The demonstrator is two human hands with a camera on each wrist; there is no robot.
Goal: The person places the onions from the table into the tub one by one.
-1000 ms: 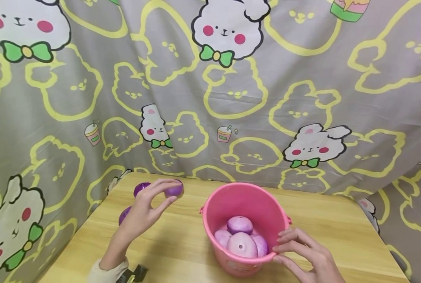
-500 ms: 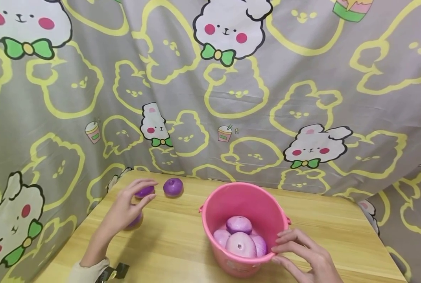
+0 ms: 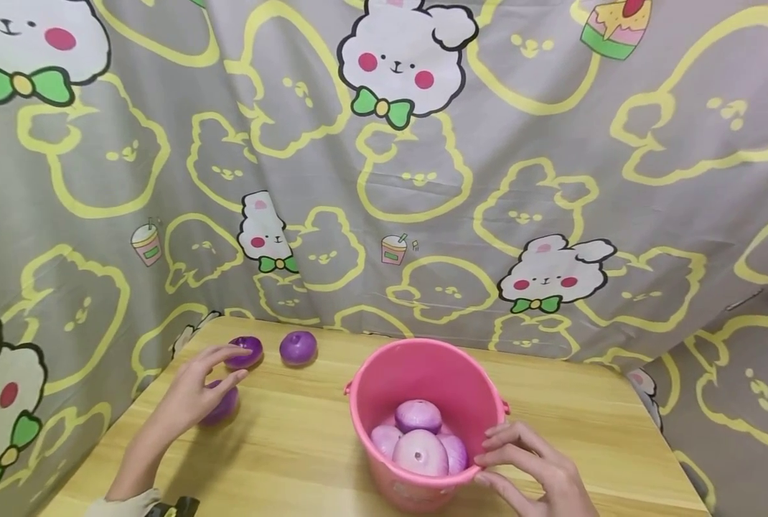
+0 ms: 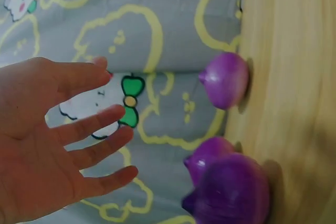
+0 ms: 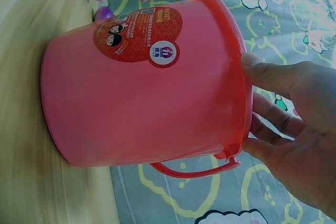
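My left hand [image 3: 193, 391] hovers over the left side of the table, its fingers spread and nothing held. It is nearest to two purple onions, one [image 3: 250, 350] by the fingertips and one [image 3: 224, 406] partly hidden under the hand. A third purple onion [image 3: 298, 348] lies farther right at the back. In the left wrist view the open palm [image 4: 39, 156] is apart from the onions [image 4: 231, 195]. My right hand [image 3: 532, 463] pinches the rim of a pink bucket [image 5: 142, 114], thumb outside and fingers at the inside. Several pale purple onions [image 3: 420, 452] sit in the bucket.
The wooden table [image 3: 293, 445] ends at a grey curtain [image 3: 319, 165] with yellow cartoon outlines, which hangs behind and along both sides. A red handle [image 5: 197, 172] hangs down the bucket's side, and a red label [image 5: 137, 35] is on its wall.
My left hand has moved left and towards me, away from the back right onion to above the two left ones. The right hand stays on the bucket rim. The head view has shifted slightly.
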